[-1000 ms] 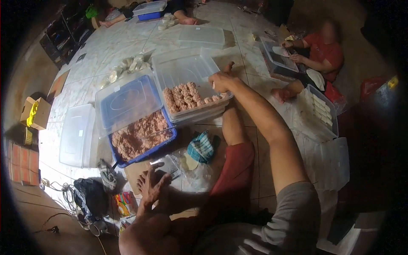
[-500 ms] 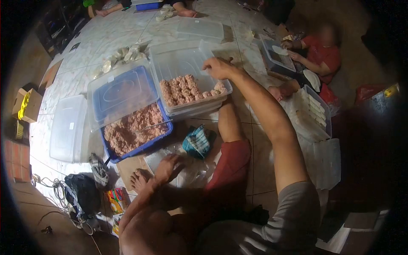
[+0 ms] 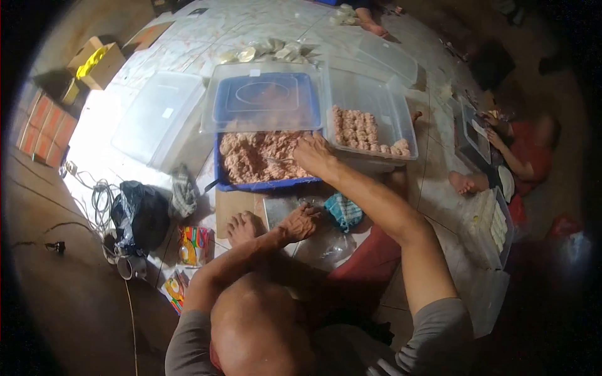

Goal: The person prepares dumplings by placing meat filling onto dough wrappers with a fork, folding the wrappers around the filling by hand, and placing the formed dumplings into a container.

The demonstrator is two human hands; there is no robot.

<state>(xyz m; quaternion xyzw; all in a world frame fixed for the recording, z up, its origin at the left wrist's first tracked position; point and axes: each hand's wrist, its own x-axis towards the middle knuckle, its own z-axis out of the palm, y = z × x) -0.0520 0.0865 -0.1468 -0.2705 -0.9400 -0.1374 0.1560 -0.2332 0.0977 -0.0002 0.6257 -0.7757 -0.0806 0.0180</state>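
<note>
My right hand (image 3: pixel 315 153) reaches into the right side of a blue tub (image 3: pixel 269 187) filled with pink minced mixture (image 3: pixel 244 150). Its fingers are curled at the handle end of a thin metal spoon (image 3: pixel 276 161), whose bowl is buried in the mixture. My left hand (image 3: pixel 300 222) hovers low, in front of the tub, over clear plastic (image 3: pixel 332 247), fingers loosely bent and apart with nothing visible in them. Right of the tub, a clear container (image 3: pixel 370 150) holds rows of shaped meat balls (image 3: pixel 356 127). A teal checked cloth (image 3: pixel 343 212) lies beside my left hand.
A clear lid (image 3: pixel 213 106) leans over the tub's back. Wrapped pale bundles (image 3: pixel 269 50) lie behind. At left are another clear box (image 3: pixel 157 116), a black bag (image 3: pixel 138 210) and cables (image 3: pixel 97 200). A person in red (image 3: pixel 533 150) works at right near a container of white pieces (image 3: pixel 498 225).
My right hand has moved from above the clear container into the blue tub, at the spoon. My view has turned, shifting the scene. My left hand stays low before the tub.
</note>
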